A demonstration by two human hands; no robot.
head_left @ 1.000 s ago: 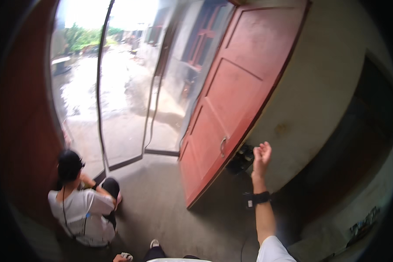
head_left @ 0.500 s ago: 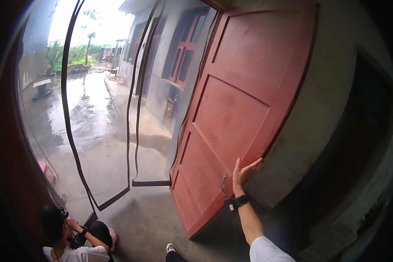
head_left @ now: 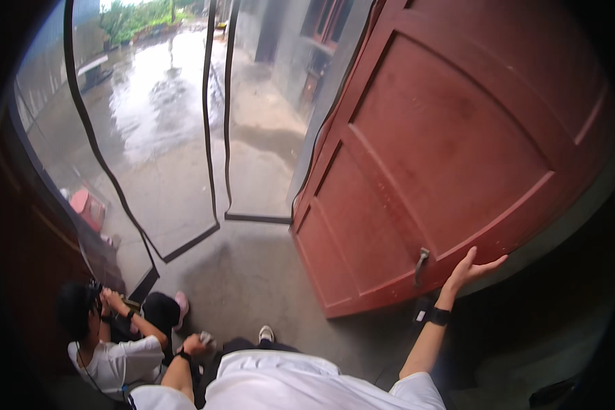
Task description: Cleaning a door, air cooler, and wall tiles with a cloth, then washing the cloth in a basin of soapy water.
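Note:
A red panelled wooden door (head_left: pixel 451 150) stands ajar on my right, with a curved metal handle (head_left: pixel 421 266) near its free edge. My right hand (head_left: pixel 466 272) lies against that edge just right of the handle, fingers stretched and thumb apart. A dark band circles my right wrist, and a small black box shows beside it. Low in front of me, my left hand (head_left: pixel 194 344) is closed around a small grey-white thing (head_left: pixel 207 337), too small to name. It is close to the crouching person's knees.
A person (head_left: pixel 109 342) in a white shirt crouches at the lower left, both hands on a dark object. Clear curtain strips with black edging (head_left: pixel 212 137) hang in the doorway. Beyond lies a wet concrete yard (head_left: pixel 154 96). A pink plastic item (head_left: pixel 89 208) stands by the left door frame.
My view has tilted down. The door fills more of the picture, and my right hand, still on its edge, appears farther right. My left hand with its small pale thing has come into view.

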